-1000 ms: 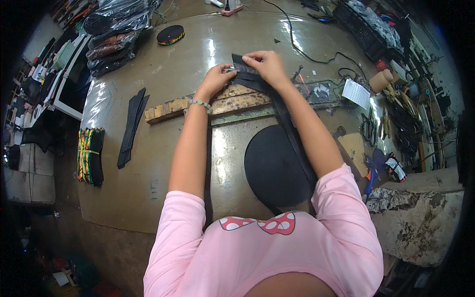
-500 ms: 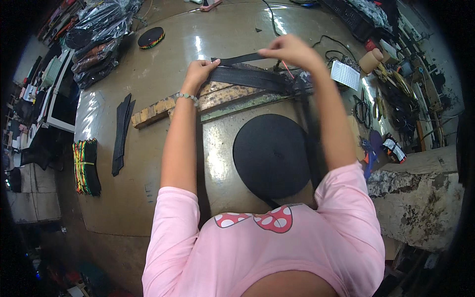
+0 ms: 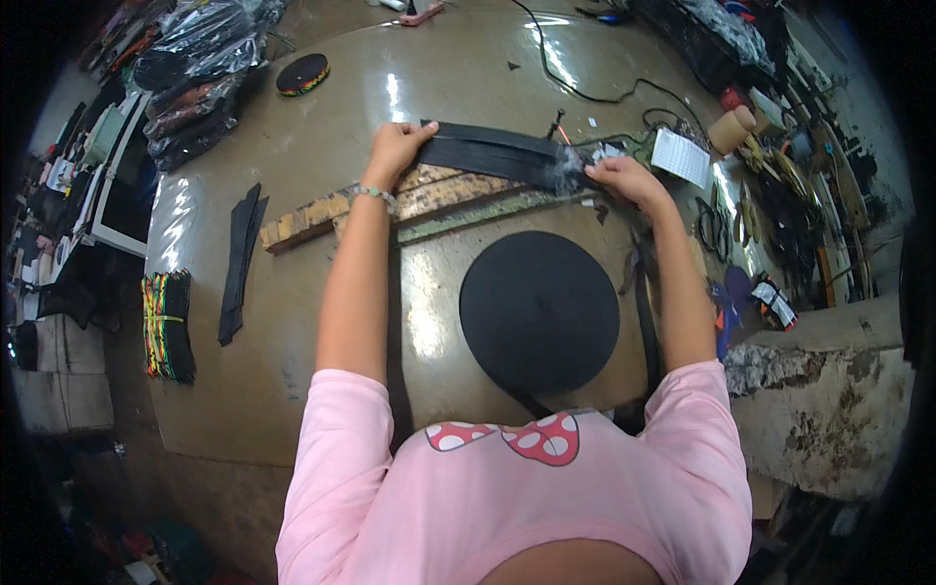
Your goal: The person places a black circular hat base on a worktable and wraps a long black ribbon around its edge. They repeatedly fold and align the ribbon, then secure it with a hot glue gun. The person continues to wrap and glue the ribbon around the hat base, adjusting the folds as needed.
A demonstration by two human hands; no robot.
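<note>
My left hand (image 3: 398,151) is closed on the left end of several flat black webbing strips (image 3: 487,154), thumb on top. At their right end my right hand (image 3: 629,182) pinches the strips between thumb and fingers. Pale smoke (image 3: 568,168) drifts over that end, just left of my right fingertips. Beneath the strips lie worn, blotched wooden bars (image 3: 458,198), one with a greenish edge. A thin dark upright piece (image 3: 556,125) stands just beyond the right end. Nearer to me is a large flat roll of black webbing (image 3: 539,312); a loose length of webbing (image 3: 645,312) runs beside it.
Cut black strips (image 3: 237,263) and a bundle of colourfully edged webbing (image 3: 169,327) lie at left. A small roll (image 3: 302,74) and plastic-wrapped goods (image 3: 200,73) are behind them. Scissors (image 3: 714,224), a white card (image 3: 681,158) and a dark cable (image 3: 609,99) are at right.
My right hand has come down and to the right, from holding one strip raised to pinching the strips' right end. Smoke now shows there. The left hand has barely moved.
</note>
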